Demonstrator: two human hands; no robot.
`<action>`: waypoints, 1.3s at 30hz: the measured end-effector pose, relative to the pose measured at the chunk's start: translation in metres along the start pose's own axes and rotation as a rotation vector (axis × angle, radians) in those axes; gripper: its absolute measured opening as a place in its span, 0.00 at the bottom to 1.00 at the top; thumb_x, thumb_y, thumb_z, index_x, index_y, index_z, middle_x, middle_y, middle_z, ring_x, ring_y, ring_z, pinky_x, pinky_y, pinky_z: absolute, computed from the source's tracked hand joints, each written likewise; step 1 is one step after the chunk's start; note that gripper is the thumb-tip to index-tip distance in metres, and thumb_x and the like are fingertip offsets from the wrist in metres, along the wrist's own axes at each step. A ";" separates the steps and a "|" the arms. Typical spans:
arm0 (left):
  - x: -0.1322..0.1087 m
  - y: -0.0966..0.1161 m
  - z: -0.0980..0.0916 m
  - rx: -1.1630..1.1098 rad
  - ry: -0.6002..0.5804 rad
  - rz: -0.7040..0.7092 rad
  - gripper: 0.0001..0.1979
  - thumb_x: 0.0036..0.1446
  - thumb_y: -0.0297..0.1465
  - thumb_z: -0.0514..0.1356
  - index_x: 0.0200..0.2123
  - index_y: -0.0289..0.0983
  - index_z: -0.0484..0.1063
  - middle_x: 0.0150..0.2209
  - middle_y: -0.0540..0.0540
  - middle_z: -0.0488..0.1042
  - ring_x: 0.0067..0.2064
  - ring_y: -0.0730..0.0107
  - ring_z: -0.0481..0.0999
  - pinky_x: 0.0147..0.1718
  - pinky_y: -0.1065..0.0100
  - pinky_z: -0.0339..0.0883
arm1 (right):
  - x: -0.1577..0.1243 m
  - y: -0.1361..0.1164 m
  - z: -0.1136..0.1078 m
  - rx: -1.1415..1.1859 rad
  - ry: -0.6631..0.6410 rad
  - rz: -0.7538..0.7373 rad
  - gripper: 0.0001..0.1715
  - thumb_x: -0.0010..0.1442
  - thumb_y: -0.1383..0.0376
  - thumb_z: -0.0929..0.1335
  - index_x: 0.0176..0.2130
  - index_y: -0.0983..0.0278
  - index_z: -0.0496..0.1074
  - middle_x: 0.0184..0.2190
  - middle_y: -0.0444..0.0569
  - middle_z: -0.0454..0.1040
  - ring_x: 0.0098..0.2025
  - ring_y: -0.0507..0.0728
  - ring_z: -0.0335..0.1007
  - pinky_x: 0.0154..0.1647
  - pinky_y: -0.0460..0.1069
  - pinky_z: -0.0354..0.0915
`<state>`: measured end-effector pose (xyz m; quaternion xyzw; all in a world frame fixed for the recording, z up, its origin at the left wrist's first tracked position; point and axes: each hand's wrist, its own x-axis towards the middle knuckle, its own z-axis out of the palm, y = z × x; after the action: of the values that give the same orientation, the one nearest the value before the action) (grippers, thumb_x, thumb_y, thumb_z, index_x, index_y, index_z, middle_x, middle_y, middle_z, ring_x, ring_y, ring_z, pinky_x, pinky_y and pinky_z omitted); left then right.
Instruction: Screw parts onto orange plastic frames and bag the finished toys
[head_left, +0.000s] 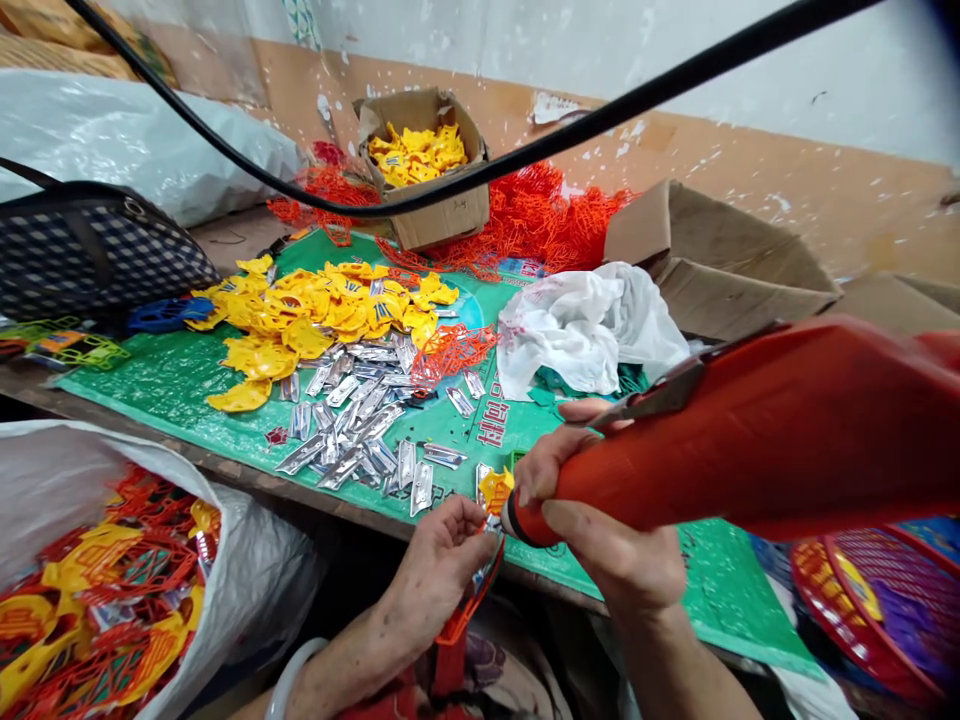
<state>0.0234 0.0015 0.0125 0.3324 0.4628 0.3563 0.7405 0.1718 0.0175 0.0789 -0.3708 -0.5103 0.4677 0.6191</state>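
Observation:
My right hand (600, 520) is wrapped round a big orange hand tool (750, 440) whose dark tip (511, 520) points left at a small assembly. My left hand (439, 560) pinches that assembly: an orange lattice piece (469, 605) with a yellow plastic piece (496, 488) and a silver strip at its top. Both hands are at the near edge of the green mat (187, 390).
On the mat lie a heap of yellow pieces (322, 310), several silver strips (360, 430), an orange lattice (450, 350) and a crumpled white bag (585, 325). A cardboard box (442, 215) of yellow pieces stands behind, a sack (105, 590) of finished pieces at lower left. A black cable (420, 200) crosses overhead.

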 end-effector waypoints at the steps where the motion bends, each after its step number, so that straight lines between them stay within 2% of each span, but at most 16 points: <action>1: 0.000 -0.001 0.000 -0.009 0.001 0.001 0.12 0.46 0.36 0.69 0.27 0.37 0.70 0.23 0.53 0.69 0.26 0.73 0.65 0.27 0.70 0.57 | -0.001 0.002 0.000 0.001 -0.001 -0.010 0.29 0.49 0.64 0.73 0.51 0.53 0.66 0.26 0.42 0.70 0.27 0.56 0.68 0.32 0.54 0.69; 6: 0.001 -0.003 -0.002 -0.006 0.030 0.016 0.13 0.46 0.37 0.69 0.27 0.37 0.69 0.24 0.52 0.70 0.26 0.74 0.65 0.27 0.71 0.59 | -0.003 0.006 0.002 0.010 -0.005 -0.042 0.29 0.50 0.65 0.73 0.51 0.52 0.65 0.26 0.41 0.70 0.29 0.56 0.69 0.33 0.54 0.69; 10: 0.002 0.001 -0.004 0.006 0.032 0.032 0.13 0.47 0.36 0.68 0.29 0.36 0.69 0.25 0.53 0.70 0.26 0.75 0.66 0.26 0.73 0.61 | 0.000 -0.002 0.004 0.065 0.008 -0.067 0.32 0.50 0.65 0.73 0.53 0.52 0.63 0.27 0.39 0.70 0.29 0.55 0.70 0.35 0.54 0.68; 14: 0.001 0.015 -0.009 0.051 0.137 0.032 0.14 0.47 0.37 0.68 0.30 0.37 0.68 0.23 0.56 0.68 0.19 0.80 0.60 0.15 0.77 0.54 | 0.006 -0.009 -0.005 0.064 0.134 -0.094 0.33 0.50 0.67 0.73 0.53 0.52 0.63 0.27 0.38 0.72 0.28 0.53 0.69 0.37 0.54 0.68; 17: 0.001 0.028 -0.013 -0.004 0.225 0.066 0.15 0.46 0.38 0.68 0.31 0.37 0.67 0.25 0.55 0.69 0.22 0.77 0.66 0.16 0.76 0.62 | 0.012 -0.002 -0.018 0.027 0.230 -0.080 0.33 0.47 0.69 0.73 0.52 0.54 0.65 0.25 0.38 0.72 0.26 0.54 0.68 0.34 0.53 0.67; 20: 0.003 0.033 -0.015 -0.066 0.182 0.059 0.16 0.44 0.36 0.69 0.32 0.37 0.67 0.28 0.52 0.73 0.28 0.72 0.72 0.24 0.70 0.73 | 0.013 0.013 -0.029 -0.050 0.270 -0.044 0.24 0.45 0.69 0.73 0.43 0.59 0.71 0.24 0.40 0.71 0.26 0.54 0.68 0.31 0.53 0.67; 22: 0.005 0.031 -0.015 -0.072 0.135 0.033 0.16 0.45 0.35 0.69 0.34 0.36 0.68 0.31 0.49 0.75 0.31 0.70 0.74 0.28 0.66 0.76 | 0.013 0.023 -0.032 -0.099 0.283 -0.043 0.19 0.44 0.69 0.72 0.40 0.61 0.72 0.23 0.40 0.71 0.25 0.54 0.69 0.29 0.53 0.67; 26: 0.008 0.022 -0.016 -0.034 0.086 -0.015 0.16 0.46 0.34 0.68 0.35 0.34 0.69 0.33 0.46 0.76 0.31 0.70 0.74 0.28 0.66 0.76 | 0.011 0.035 -0.033 -0.137 0.284 -0.081 0.17 0.45 0.69 0.72 0.39 0.62 0.73 0.22 0.41 0.71 0.24 0.54 0.69 0.28 0.53 0.68; 32: 0.013 0.023 -0.018 0.053 0.129 -0.017 0.18 0.44 0.35 0.68 0.37 0.35 0.69 0.31 0.48 0.76 0.29 0.71 0.73 0.26 0.68 0.74 | 0.011 0.039 -0.034 -0.149 0.287 -0.065 0.12 0.45 0.70 0.72 0.34 0.63 0.73 0.23 0.42 0.71 0.25 0.54 0.69 0.29 0.54 0.69; 39: 0.021 0.013 -0.021 0.209 0.094 0.046 0.12 0.49 0.37 0.65 0.32 0.36 0.68 0.24 0.54 0.71 0.23 0.76 0.68 0.24 0.71 0.71 | 0.011 0.043 -0.036 -0.135 0.257 -0.060 0.08 0.45 0.69 0.72 0.30 0.63 0.74 0.23 0.43 0.71 0.25 0.54 0.69 0.28 0.53 0.69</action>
<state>0.0076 0.0294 0.0068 0.4012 0.5238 0.3383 0.6710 0.1987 0.0412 0.0339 -0.4532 -0.4681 0.3623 0.6665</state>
